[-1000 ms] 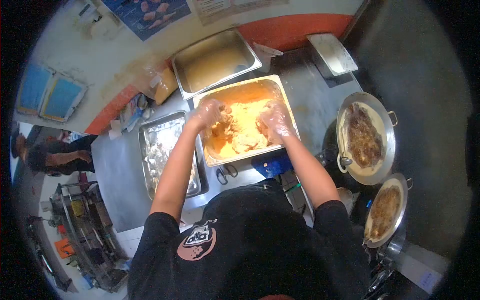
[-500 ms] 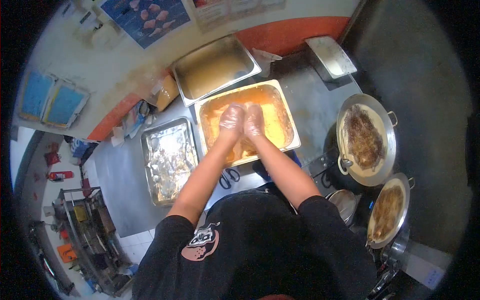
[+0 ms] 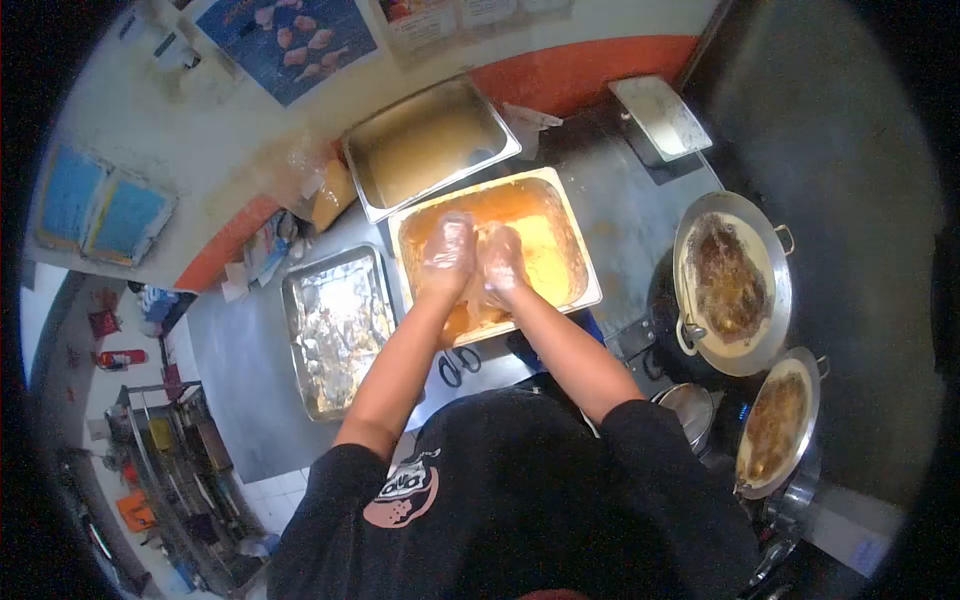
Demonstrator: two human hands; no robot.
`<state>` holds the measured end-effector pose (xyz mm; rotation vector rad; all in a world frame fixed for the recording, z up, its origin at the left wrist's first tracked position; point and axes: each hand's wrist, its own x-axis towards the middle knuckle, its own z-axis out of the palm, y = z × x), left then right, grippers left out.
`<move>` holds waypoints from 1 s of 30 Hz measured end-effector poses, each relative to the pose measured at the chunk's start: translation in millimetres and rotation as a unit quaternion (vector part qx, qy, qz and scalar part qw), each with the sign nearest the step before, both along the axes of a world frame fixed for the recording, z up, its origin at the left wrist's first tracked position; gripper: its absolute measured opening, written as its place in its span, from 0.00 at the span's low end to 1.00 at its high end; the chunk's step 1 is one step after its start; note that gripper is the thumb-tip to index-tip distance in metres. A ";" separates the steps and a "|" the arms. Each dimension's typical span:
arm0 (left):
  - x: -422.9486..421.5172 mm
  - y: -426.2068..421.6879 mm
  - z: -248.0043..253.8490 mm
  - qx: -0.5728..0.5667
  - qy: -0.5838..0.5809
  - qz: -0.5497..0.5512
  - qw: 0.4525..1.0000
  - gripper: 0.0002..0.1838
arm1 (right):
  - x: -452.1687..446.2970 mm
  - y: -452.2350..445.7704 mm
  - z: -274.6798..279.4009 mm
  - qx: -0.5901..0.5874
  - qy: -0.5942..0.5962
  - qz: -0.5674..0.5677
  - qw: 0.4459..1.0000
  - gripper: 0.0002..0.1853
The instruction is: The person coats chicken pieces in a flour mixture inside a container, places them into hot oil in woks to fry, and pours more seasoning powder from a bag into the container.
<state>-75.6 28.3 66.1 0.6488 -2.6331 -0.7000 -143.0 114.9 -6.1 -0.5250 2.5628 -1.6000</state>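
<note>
Both my hands wear clear plastic gloves and are inside a deep metal pan (image 3: 578,230) of orange-yellow powder (image 3: 545,245). My left hand (image 3: 450,243) is in the pan's left-middle part, its fingers curled and turned away from view. Close beside it, my right hand (image 3: 502,258) is also curled, with powder on the glove. Something pale seems to lie between and under the palms, but I cannot make out what. Black scissor handles (image 3: 459,366) lie at the table edge just below the pan.
To the left is a foil-lined tray (image 3: 340,330); behind, a large shallow pan (image 3: 430,140). Two woks of bubbling oil, a nearer one (image 3: 778,425) and a farther one (image 3: 730,280), stand at the right. A rectangular metal container (image 3: 662,118) sits at the back right.
My hands have shifted slightly, the left one a little to the left, and the gap between them has widened. The camera view has tilted a little.
</note>
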 end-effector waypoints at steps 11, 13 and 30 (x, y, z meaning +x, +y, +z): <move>27.3 -21.8 52.0 -0.021 -0.012 0.013 1.000 0.08 | -20.2 53.9 67.2 -0.136 -0.110 0.105 0.979 0.07; 39.8 -31.7 48.8 -0.082 0.038 -0.022 0.996 0.14 | -33.8 84.2 110.5 -0.114 -0.159 0.206 0.959 0.11; 66.7 -44.2 92.7 -0.095 0.090 -0.070 0.989 0.20 | -218.4 462.2 176.6 0.423 -0.070 -0.159 0.889 0.16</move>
